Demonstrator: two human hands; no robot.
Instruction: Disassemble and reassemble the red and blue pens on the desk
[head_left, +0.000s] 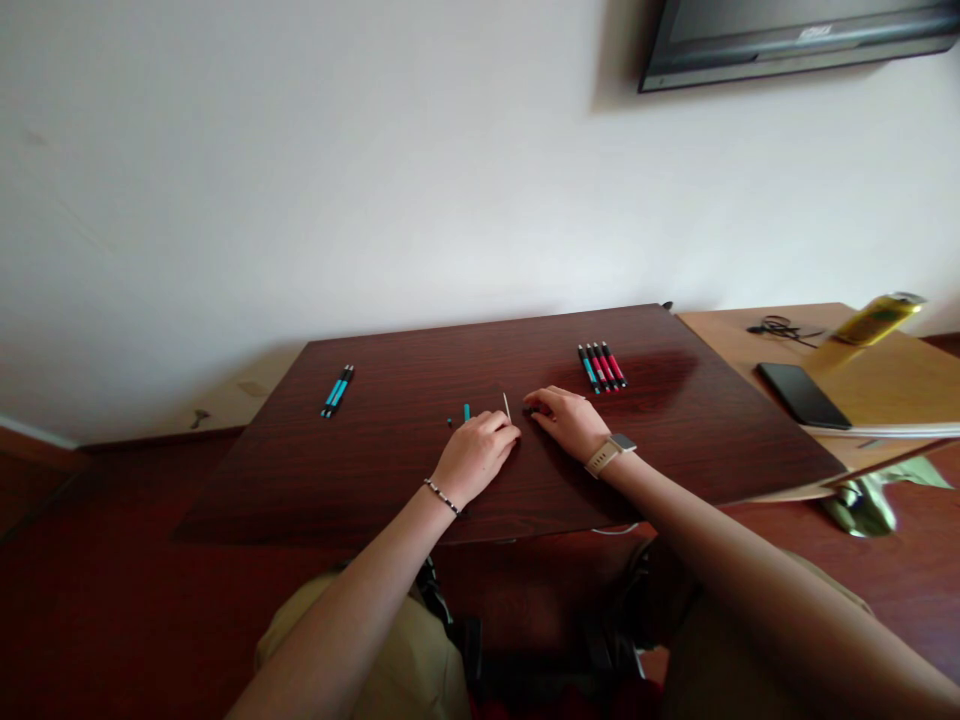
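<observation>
My left hand [478,452] is low over the table, fingers closed around the lower end of a thin, pale pen refill [506,405] that points upward. A blue pen barrel [466,411] is partly hidden behind those fingers, with a tiny blue piece [449,421] just left of it. Opposite, my right hand [568,418] rests on the tabletop, its fingertips pinching a small dark pen part [531,408] whose exact shape is hard to see. Both hands are close together but apart.
Two blue pens [337,391] lie at the left of the dark wooden table [420,360]. Farther right is a row of several pens [602,367], one blue and the others red. A lighter side table holds a phone [802,395], a black cord [780,328] and a yellow can [879,318].
</observation>
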